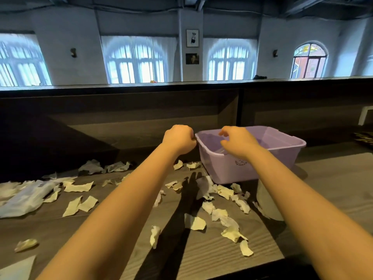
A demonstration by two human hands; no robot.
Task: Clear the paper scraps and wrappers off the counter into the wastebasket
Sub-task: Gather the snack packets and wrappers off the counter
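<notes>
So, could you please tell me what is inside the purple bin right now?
Mostly bare purple inner walls show inside the bin. A pale patch, perhaps paper, shows low inside beside the right hand. That hand and the near wall hide the floor.

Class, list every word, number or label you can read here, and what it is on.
Lilac plastic wastebasket: dark round logo on its front wall, too blurred to read.
Crumpled clear plastic wrapper: barcode, digits too small to read.
No text can be quoted.

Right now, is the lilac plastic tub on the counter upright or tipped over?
Upright. The lilac plastic tub sits flat on the wooden counter with its open rim facing up.
</notes>
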